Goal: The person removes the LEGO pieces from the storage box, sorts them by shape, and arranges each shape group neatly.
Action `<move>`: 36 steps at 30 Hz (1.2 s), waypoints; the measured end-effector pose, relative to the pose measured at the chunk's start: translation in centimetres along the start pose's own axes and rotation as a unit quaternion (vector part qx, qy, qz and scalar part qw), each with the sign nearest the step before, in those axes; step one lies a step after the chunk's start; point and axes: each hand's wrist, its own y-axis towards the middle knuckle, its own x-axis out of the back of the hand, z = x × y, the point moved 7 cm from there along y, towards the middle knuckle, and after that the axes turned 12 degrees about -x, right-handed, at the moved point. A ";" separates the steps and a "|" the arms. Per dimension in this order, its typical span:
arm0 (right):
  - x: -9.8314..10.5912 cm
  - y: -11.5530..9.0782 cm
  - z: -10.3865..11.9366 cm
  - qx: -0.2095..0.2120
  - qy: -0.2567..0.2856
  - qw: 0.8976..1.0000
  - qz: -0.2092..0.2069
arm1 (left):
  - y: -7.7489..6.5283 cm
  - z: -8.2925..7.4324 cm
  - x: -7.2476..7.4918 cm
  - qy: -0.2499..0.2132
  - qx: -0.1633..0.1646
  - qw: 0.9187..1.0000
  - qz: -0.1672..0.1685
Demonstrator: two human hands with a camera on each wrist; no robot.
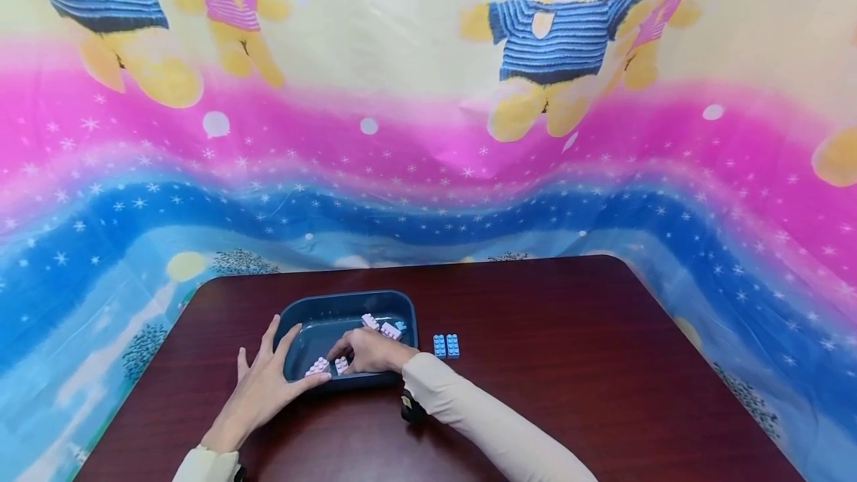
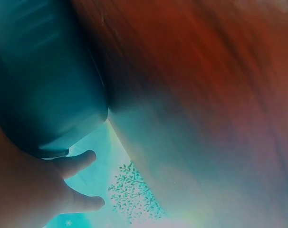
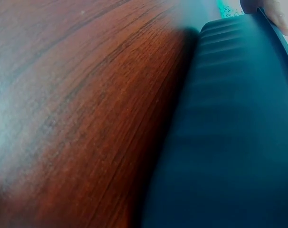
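Observation:
My left hand (image 1: 257, 385) spans the near-left corner of a dark blue-green tray (image 1: 410, 303), its thumb over the near rim and its fingers spread along the left side. In the left wrist view, two straight fingers (image 2: 82, 164) stick out past the tray's outer wall (image 2: 53, 95). My right hand (image 1: 368, 350) reaches down into the tray and pinches a pale pink toy brick (image 1: 341, 364) between thumb and fingers. Beside it lies another pale pink brick (image 1: 318, 367). The right wrist view shows mostly the tray's ribbed outer wall (image 3: 229, 118).
Pink bricks (image 1: 390, 331) and a light blue piece (image 1: 400, 326) lie at the tray's far right. Two blue bricks (image 1: 446, 345) stand side by side on the dark wooden table (image 1: 569, 363), right of the tray. A printed bear curtain (image 1: 428, 132) hangs behind the table.

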 end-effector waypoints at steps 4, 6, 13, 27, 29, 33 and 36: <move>0.0 0.0 -0.1 -0.002 0.008 1.000 0.002 | -0.1 -0.1 0.1 -0.001 -0.002 1.000 -0.003; -0.1 0.0 -0.1 -0.001 0.009 1.000 0.006 | -0.1 -0.2 0.1 -0.002 -0.002 1.000 -0.004; 0.1 -0.3 -0.2 -0.008 -0.006 1.000 0.004 | -0.2 -0.3 -0.1 -0.005 0.006 1.000 0.000; 0.2 0.2 -0.2 -0.034 -0.027 0.999 -0.020 | -0.1 0.0 0.2 0.001 0.000 1.000 -0.005; 0.1 0.2 -0.1 -0.034 -0.028 0.999 -0.020 | -0.1 0.0 0.2 0.002 0.000 1.000 -0.006; 0.1 0.1 -0.1 -0.039 -0.030 0.999 -0.021 | 0.0 0.0 0.1 0.003 -0.002 1.000 -0.006; 0.1 -0.1 -0.1 -0.042 -0.040 0.998 -0.023 | 0.0 -0.1 0.0 0.002 0.000 1.000 -0.003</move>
